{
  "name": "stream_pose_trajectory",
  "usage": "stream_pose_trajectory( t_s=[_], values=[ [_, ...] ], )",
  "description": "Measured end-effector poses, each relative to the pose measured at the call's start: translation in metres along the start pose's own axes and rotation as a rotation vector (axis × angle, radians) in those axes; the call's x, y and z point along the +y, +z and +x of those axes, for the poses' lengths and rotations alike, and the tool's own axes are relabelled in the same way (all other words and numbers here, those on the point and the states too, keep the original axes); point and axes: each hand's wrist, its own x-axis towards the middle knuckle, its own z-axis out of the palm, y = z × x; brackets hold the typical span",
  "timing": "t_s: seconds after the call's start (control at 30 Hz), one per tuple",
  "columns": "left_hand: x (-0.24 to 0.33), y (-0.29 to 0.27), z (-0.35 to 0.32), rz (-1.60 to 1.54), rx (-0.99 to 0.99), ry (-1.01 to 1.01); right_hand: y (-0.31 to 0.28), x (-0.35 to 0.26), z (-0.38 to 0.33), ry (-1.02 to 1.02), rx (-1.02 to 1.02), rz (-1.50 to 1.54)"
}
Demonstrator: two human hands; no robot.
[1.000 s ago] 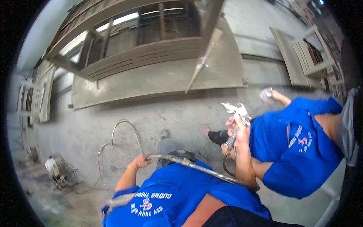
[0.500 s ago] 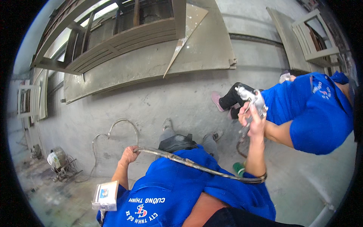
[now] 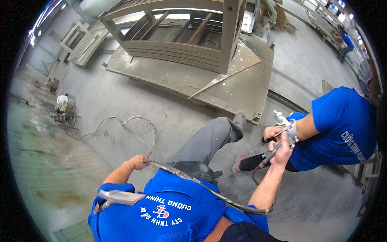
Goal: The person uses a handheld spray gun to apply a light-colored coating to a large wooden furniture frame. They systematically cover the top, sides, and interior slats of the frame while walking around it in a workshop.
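My right hand (image 3: 282, 150) is raised at the right, its fingers wrapped round the handle of a silver spray gun (image 3: 289, 128). The nozzle of the gun tilts up and away from me. A grey hose (image 3: 201, 183) leaves the gun, bends round my right forearm and crosses the front of my blue shirt. On the other side, my left hand (image 3: 139, 162) is closed round that hose beside my hip. Past this hand the hose trails down to the floor in a loose loop. My palm hides part of the gun's grip.
A greyish wooden slatted frame (image 3: 173, 54) stands on a low platform (image 3: 252, 94) ahead, beside a thin pointed board (image 3: 238, 66). Close at my right is a co-worker in a blue shirt (image 3: 342, 125). A round metal pot (image 3: 66, 105) sits on the floor at left.
My view has swung, bringing the platform and frame rightward and showing more beyond them. One leg has stepped forward. The co-worker's body has turned. Both hands keep their hold on hose and spray gun.
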Motion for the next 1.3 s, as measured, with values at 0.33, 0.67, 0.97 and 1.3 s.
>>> stream_pose_trajectory(
  t_s=[0.33, 0.67, 0.97, 1.3],
  values=[
    [0.058, 0.037, 0.161, 0.085, -0.062, -0.069, -0.08, -0.022, 0.008, -0.437, 0.096, -0.436],
    [-0.049, 0.115, 0.103, 0.192, -0.255, 0.23, -0.006, -0.081, -0.17, -0.484, 0.449, -0.621],
    [-0.046, 0.137, 0.087, 0.075, -0.246, -0.044, -0.054, -0.068, -0.187, -0.388, 0.764, -0.571],
    [-0.058, 0.158, -0.032, -0.236, -0.051, -0.27, 0.004, -0.024, -0.115, -0.082, 0.523, -0.601]
  ],
)
